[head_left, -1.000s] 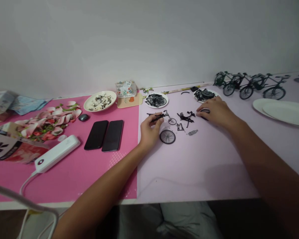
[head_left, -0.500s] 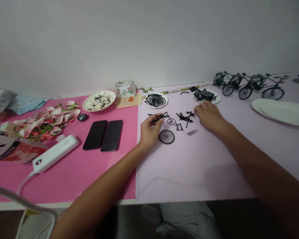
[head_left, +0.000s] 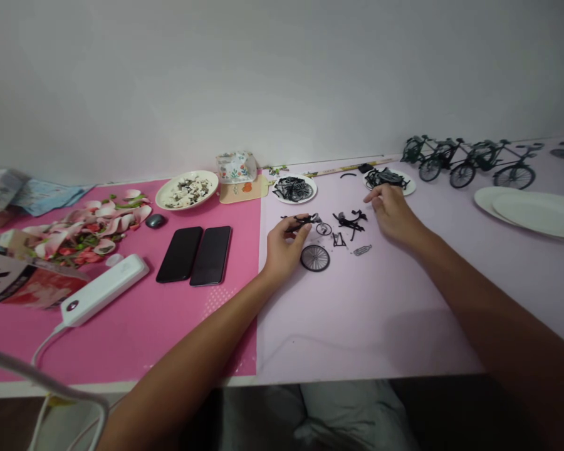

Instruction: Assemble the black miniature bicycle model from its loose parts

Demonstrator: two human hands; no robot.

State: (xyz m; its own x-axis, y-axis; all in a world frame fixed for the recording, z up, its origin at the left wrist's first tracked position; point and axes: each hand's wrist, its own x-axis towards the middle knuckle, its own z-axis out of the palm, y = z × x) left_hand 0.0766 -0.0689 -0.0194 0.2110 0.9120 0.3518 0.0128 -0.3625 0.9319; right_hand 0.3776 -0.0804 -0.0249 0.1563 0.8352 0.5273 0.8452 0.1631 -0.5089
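Observation:
Black parts of a model bicycle lie on the pale purple table. My left hand (head_left: 284,243) is closed, thumb against fingers, on a thin black bicycle frame piece (head_left: 305,219); the hand covers much of it. Just right of that hand lies a spoked wheel (head_left: 315,258), and beyond it a small ring-shaped part (head_left: 324,229). My right hand (head_left: 395,214) hovers beside a cluster of black parts (head_left: 351,220), its index finger stretched out and nothing visible in its fingers. Between the hands are a small black bracket (head_left: 339,240) and a grey flat part (head_left: 362,250).
Plates of black parts, left (head_left: 294,189) and right (head_left: 389,181), stand toward the wall. Several assembled model bicycles (head_left: 474,161) are at back right, near white oval plates (head_left: 540,214). Two phones (head_left: 195,255), a power bank (head_left: 104,289) and a bowl (head_left: 188,190) lie left.
My right hand has lifted slightly and shifted right, away from the black cluster, its index finger now straighter. My left hand has barely moved and still grips the frame piece.

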